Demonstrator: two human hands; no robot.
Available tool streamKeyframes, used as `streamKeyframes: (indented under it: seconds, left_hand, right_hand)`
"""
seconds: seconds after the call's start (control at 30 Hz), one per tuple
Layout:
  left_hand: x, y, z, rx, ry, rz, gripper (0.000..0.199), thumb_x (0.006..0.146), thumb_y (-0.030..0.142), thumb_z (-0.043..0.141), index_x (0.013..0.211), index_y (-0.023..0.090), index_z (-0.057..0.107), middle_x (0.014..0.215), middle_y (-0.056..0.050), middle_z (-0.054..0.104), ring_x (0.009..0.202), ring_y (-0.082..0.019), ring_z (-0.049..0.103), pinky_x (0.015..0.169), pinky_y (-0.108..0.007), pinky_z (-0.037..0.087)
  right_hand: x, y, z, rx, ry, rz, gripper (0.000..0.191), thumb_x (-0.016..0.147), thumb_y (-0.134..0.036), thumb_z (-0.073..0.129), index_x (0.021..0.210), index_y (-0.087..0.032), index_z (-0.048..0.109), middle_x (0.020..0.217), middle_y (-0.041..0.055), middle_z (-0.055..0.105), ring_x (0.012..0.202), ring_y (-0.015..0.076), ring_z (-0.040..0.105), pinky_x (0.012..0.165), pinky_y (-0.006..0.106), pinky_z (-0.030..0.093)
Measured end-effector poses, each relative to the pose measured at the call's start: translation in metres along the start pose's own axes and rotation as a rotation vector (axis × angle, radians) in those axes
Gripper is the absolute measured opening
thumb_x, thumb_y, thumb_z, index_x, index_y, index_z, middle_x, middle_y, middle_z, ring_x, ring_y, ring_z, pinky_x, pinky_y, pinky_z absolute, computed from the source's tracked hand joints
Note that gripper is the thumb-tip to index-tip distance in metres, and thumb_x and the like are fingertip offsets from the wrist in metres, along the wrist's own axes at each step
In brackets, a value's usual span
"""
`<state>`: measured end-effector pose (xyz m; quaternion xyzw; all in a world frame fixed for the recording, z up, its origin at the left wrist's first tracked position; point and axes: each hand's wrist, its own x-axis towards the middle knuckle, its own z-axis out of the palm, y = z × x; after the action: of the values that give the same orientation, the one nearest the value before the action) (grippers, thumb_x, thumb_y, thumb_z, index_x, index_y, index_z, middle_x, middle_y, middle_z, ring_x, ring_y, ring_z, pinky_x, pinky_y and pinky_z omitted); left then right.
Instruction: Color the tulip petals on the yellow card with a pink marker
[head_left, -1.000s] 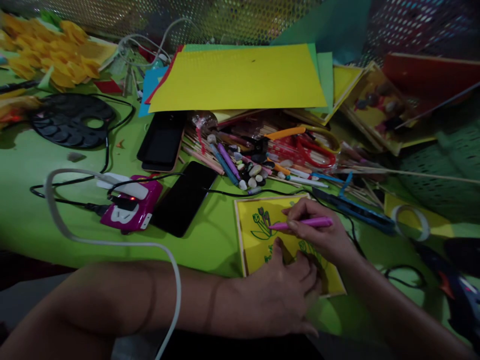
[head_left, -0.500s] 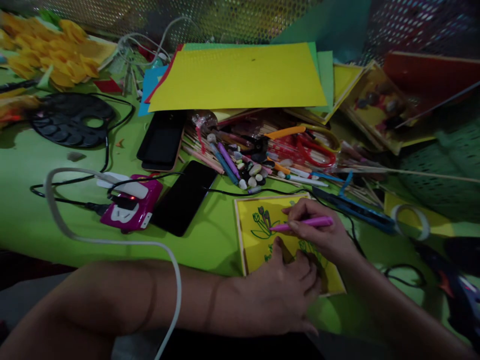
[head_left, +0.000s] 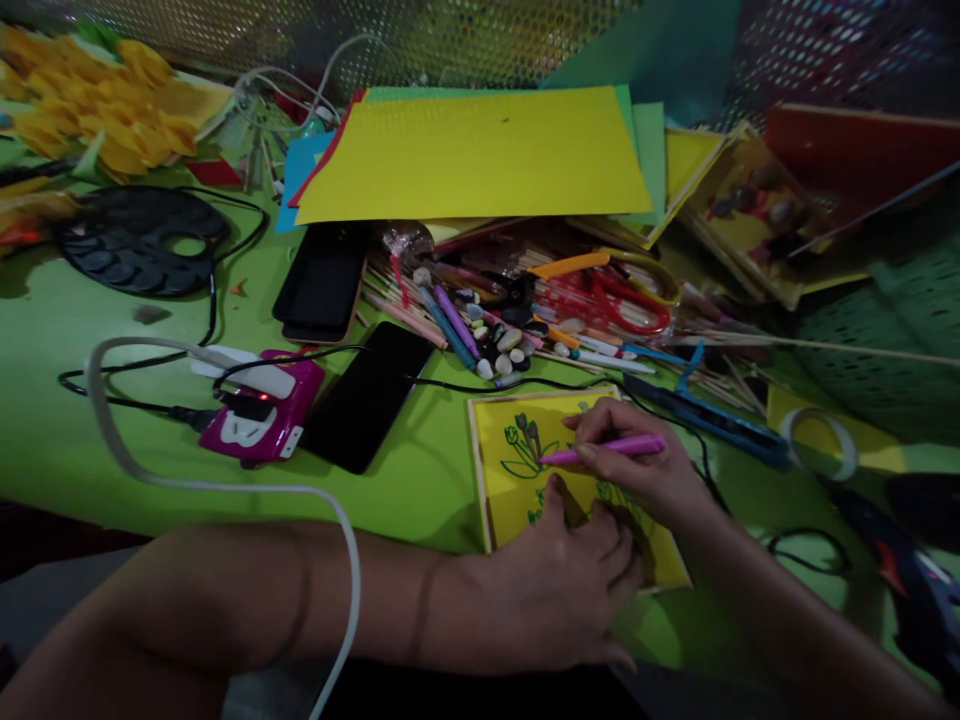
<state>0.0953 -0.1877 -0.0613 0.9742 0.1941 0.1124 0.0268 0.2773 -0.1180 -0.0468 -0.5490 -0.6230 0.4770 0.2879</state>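
A yellow card (head_left: 504, 510) with a thin wooden border lies on the green table, bearing green-outlined flowers, some with dark blooms. My right hand (head_left: 637, 460) grips a pink pen (head_left: 626, 447), its tip touching the stems of the left flower drawing. Flat across the lower part of the card rests my left hand (head_left: 562, 585), fingers spread and holding nothing. It covers part of the drawings, and its index fingertip is just below the pen tip.
Phones (head_left: 371, 400), a magenta power adapter (head_left: 281, 435) and a black palette (head_left: 139, 240) lie left. Pebbles, pens, sticks and scissors (head_left: 634, 305) sit behind the card, below stacked coloured sheets (head_left: 480, 155). A tape roll (head_left: 847, 445) and glue gun (head_left: 919, 590) are right. A white cable (head_left: 225, 486) crosses my left forearm.
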Motion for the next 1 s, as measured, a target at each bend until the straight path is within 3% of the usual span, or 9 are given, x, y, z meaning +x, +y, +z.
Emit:
streamKeyframes:
  seconds: [0.13, 0.3, 0.5, 0.7, 1.0]
  left_hand:
    - [-0.0001, 0.0009, 0.0004, 0.017, 0.000, -0.012, 0.073, 0.103, 0.069, 0.042, 0.148, 0.013, 0.058, 0.144, -0.018, 0.061, 0.132, -0.034, 0.051, 0.102, -0.060, 0.054]
    - [-0.0001, 0.0013, 0.0008, 0.005, -0.003, -0.012, 0.075, 0.103, 0.070, 0.041, 0.149, 0.013, 0.058, 0.144, -0.017, 0.061, 0.131, -0.033, 0.051, 0.102, -0.059, 0.055]
    - [0.0000, 0.0011, 0.0000, 0.006, -0.015, -0.012, 0.073, 0.104, 0.068, 0.041, 0.149, 0.012, 0.057, 0.146, -0.018, 0.060, 0.132, -0.034, 0.051, 0.102, -0.061, 0.055]
    - [0.0005, 0.0011, 0.0008, 0.000, 0.001, -0.010, 0.071, 0.104, 0.067, 0.040, 0.146, 0.013, 0.061, 0.143, -0.018, 0.063, 0.130, -0.033, 0.053, 0.102, -0.053, 0.054]
    - [0.0007, -0.0005, -0.0033, -0.019, -0.043, -0.005, 0.074, 0.104, 0.069, 0.040, 0.149, 0.012, 0.058, 0.148, -0.018, 0.059, 0.128, -0.031, 0.052, 0.103, -0.057, 0.054]
  right_hand:
    - [0.0001, -0.0010, 0.0002, 0.008, -0.001, -0.021, 0.022, 0.083, -0.037, 0.079, 0.072, -0.025, 0.064, 0.071, 0.0002, 0.064, 0.083, 0.0263, 0.070, 0.086, 0.041, 0.057]
    - [0.0006, 0.0020, 0.0020, 0.034, 0.021, -0.014, 0.020, 0.087, -0.039, 0.078, 0.078, -0.026, 0.065, 0.077, 0.0007, 0.065, 0.082, 0.0244, 0.070, 0.074, 0.035, 0.057]
    - [0.0030, 0.0008, 0.0044, 0.005, 0.049, -0.042, 0.018, 0.088, -0.039, 0.078, 0.082, -0.026, 0.067, 0.081, 0.0016, 0.069, 0.081, 0.0234, 0.069, 0.070, 0.033, 0.055]
    - [0.0034, 0.0017, 0.0029, -0.016, 0.039, -0.050, 0.018, 0.089, -0.038, 0.077, 0.081, -0.026, 0.067, 0.080, 0.0012, 0.068, 0.079, 0.0229, 0.068, 0.067, 0.032, 0.051]
    - [0.0051, -0.0040, 0.0068, -0.033, 0.076, -0.057, 0.019, 0.090, -0.038, 0.078, 0.082, -0.024, 0.068, 0.078, 0.0006, 0.068, 0.070, 0.0183, 0.063, 0.064, 0.029, 0.050]
